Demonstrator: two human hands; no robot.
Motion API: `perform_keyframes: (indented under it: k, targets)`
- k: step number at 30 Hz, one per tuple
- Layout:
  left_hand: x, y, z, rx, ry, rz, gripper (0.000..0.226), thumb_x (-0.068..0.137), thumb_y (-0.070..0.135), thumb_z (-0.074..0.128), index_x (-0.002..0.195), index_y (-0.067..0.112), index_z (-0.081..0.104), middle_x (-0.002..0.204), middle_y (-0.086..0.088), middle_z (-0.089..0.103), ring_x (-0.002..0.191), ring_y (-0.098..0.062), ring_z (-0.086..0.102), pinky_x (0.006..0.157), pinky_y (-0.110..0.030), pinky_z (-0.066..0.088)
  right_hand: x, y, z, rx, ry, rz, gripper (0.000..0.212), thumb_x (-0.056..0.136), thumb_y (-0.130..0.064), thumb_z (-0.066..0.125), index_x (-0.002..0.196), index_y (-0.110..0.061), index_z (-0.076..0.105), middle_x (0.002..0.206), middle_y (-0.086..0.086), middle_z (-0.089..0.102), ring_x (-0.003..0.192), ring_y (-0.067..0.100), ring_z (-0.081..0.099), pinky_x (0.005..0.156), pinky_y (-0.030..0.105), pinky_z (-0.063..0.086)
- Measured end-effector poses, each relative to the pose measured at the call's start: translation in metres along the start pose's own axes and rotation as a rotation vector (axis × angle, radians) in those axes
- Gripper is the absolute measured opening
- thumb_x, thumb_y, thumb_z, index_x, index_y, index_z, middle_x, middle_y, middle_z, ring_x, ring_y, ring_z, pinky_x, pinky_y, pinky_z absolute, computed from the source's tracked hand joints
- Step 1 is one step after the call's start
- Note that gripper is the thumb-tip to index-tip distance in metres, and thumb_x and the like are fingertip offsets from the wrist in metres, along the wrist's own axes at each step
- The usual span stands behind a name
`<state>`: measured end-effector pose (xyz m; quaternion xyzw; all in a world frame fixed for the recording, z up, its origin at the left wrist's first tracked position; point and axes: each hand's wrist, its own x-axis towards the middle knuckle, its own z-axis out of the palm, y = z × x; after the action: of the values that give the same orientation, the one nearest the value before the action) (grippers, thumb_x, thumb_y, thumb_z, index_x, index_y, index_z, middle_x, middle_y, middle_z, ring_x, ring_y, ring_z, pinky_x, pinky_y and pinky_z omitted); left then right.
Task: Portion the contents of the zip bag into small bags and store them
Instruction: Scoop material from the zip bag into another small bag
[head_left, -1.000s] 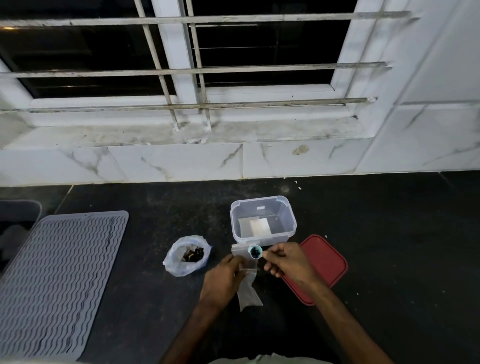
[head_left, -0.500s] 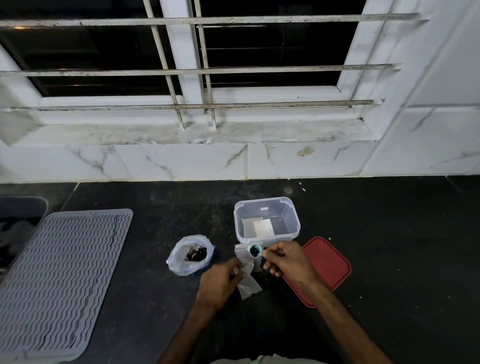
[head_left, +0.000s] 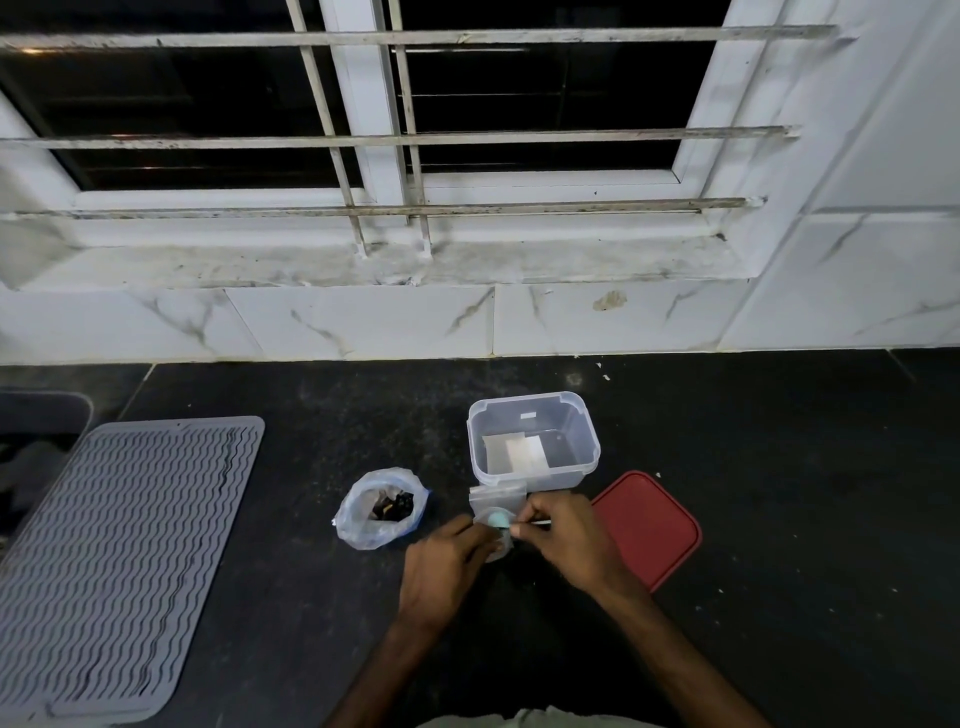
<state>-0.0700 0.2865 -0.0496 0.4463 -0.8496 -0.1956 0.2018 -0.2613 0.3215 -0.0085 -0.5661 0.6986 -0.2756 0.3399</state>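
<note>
Right hand (head_left: 563, 540) has tipped its pinched small teal spoon (head_left: 497, 518) into the small clear plastic bag (head_left: 493, 499) gripped by the left hand (head_left: 447, 566). A portion likely lands.

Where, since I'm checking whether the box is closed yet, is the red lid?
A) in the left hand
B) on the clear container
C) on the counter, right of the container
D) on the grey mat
C: the red lid lies flat on the counter, right of the open clear container.
</note>
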Motion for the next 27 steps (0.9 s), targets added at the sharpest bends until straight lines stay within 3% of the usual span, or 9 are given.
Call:
perform_keyframes:
  k: [3,9,12,17,20,24,27]
  targets:
    - [0.001,0.001,0.002,-0.024,-0.016,0.009,0.014,0.081,0.031,0.074,0.094,0.035,0.069,0.082,0.015,0.061,0.066,0.000,0.058,0.052,-0.003,0.021,0.000,0.000,0.001,0.017,0.070,-0.005,0.006,0.079,-0.026,0.078,0.078,-0.025,0.072,0.078,-0.018,0.071,0.077,0.000,0.066,0.075,0.030,0.057]
    - [0.001,0.002,0.002,-0.051,0.006,-0.005,0.018,0.084,0.043,0.060,0.097,0.036,0.070,0.084,0.017,0.061,0.069,0.001,0.058,0.052,-0.004,0.021,0.000,0.004,0.002,0.084,0.144,0.020,0.009,0.077,-0.020,0.082,0.081,-0.023,0.075,0.080,-0.016,0.072,0.079,-0.002,0.067,0.074,0.019,0.055]
    - [0.001,0.000,0.004,-0.034,0.012,0.007,0.015,0.084,0.040,0.064,0.098,0.035,0.069,0.085,0.016,0.061,0.069,-0.001,0.059,0.051,-0.005,0.022,0.002,0.007,0.003,0.150,0.160,0.039,0.009,0.078,-0.019,0.082,0.085,-0.020,0.077,0.083,-0.014,0.074,0.081,-0.002,0.068,0.075,0.014,0.053]
    - [0.002,0.002,0.006,-0.073,0.042,0.021,0.021,0.087,0.045,0.057,0.102,0.036,0.068,0.087,0.016,0.062,0.072,0.000,0.059,0.049,-0.018,0.042,0.000,0.003,0.000,0.391,0.145,0.158,0.003,0.083,-0.018,0.077,0.084,-0.015,0.075,0.081,-0.005,0.076,0.069,0.008,0.069,0.056,0.020,0.051]
    - [0.005,0.002,0.010,-0.067,0.036,0.038,0.026,0.089,0.050,0.052,0.104,0.036,0.067,0.090,0.016,0.063,0.075,0.000,0.061,0.052,-0.023,0.049,0.001,0.001,-0.004,0.490,0.147,0.190,0.004,0.085,-0.016,0.075,0.085,-0.012,0.074,0.078,0.002,0.076,0.063,0.014,0.065,0.055,0.024,0.050]
    - [0.009,0.003,0.010,-0.069,-0.043,-0.010,0.033,0.092,0.052,0.054,0.121,0.037,0.060,0.110,0.013,0.067,0.090,-0.004,0.064,0.072,-0.025,0.053,0.003,0.000,-0.006,0.515,0.153,0.192,0.004,0.085,-0.014,0.074,0.084,-0.011,0.072,0.076,0.005,0.075,0.061,0.017,0.062,0.054,0.026,0.049]
    - [0.006,0.006,0.003,-0.074,-0.065,-0.105,0.041,0.092,0.057,0.052,0.127,0.036,0.053,0.102,0.013,0.067,0.088,-0.004,0.065,0.073,-0.025,0.050,0.004,-0.006,-0.006,0.517,0.165,0.174,0.004,0.086,-0.013,0.074,0.083,-0.010,0.072,0.075,0.007,0.074,0.060,0.019,0.061,0.054,0.026,0.049]
